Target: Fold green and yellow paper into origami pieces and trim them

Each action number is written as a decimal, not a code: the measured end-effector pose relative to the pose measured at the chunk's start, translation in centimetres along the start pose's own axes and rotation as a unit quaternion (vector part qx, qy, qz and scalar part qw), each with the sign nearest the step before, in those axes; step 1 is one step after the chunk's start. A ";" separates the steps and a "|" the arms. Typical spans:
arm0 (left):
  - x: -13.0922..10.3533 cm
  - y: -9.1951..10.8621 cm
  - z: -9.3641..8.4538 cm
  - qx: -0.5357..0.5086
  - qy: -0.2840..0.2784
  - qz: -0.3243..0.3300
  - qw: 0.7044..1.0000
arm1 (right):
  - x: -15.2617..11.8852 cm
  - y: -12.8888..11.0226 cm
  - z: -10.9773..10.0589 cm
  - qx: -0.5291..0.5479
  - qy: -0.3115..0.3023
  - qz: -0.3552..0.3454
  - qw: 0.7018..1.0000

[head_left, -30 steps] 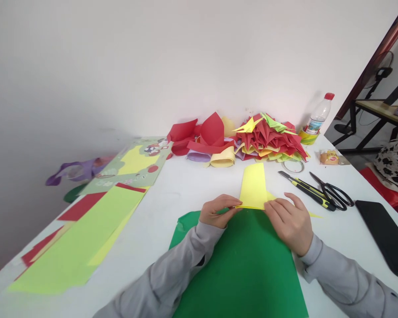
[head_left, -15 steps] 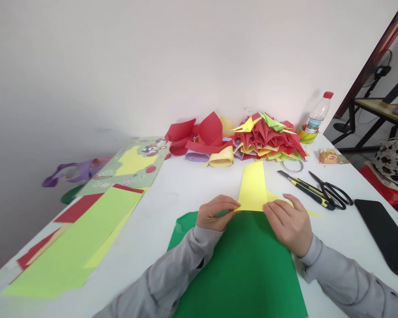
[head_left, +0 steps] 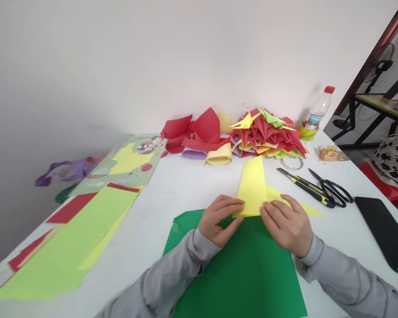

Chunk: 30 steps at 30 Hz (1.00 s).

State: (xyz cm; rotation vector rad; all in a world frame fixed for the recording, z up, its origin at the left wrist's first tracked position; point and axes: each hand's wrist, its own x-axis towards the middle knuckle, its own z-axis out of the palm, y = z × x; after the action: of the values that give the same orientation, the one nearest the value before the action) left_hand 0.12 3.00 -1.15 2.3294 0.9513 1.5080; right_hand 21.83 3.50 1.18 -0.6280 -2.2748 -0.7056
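A folded sheet of yellow paper stands up from its lower crease, over the far edge of a green sheet. My left hand has its fingers around the lower left corner of the yellow paper, thumb below and fingers above. At the lower right, my right hand pinches the same paper, its index finger raised. A pointed yellow flap sticks out to the right behind my right hand.
Right of the hands lie a utility knife, scissors and a black phone. Paper strips are at the left. Folded red paper pieces, a tape roll and a bottle stand along the back.
My left hand has shifted slightly right along the yellow paper's lower edge, its thumb and fingers wider apart. The right hand has moved slightly left along the paper. The view has tilted slightly.
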 end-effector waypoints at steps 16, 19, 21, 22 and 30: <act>-2.1 -0.8 -1.2 -0.005 -0.011 -0.212 0.977 | -0.6 -0.8 0.2 0.046 -0.025 -0.033 0.998; -2.3 -1.2 -0.9 -0.029 -0.005 -0.234 0.972 | -0.6 -0.8 0.4 0.049 -0.027 -0.033 0.998; -2.2 -1.2 -0.9 -0.043 -0.006 -0.239 0.970 | -0.7 -0.7 0.5 0.051 -0.031 -0.032 0.998; -2.1 -1.1 -0.9 -0.049 -0.010 -0.237 0.970 | -0.8 -0.7 0.5 0.053 -0.032 -0.030 0.998; -0.6 -0.4 -1.6 -0.004 -0.081 -0.097 0.992 | -0.8 -0.3 0.4 0.051 -0.025 -0.018 0.998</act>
State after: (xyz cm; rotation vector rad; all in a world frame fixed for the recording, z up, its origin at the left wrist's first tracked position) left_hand -1.61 2.68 -1.01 2.2393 1.0897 1.2257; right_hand 21.96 3.35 0.26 -0.5625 -2.3571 -0.5918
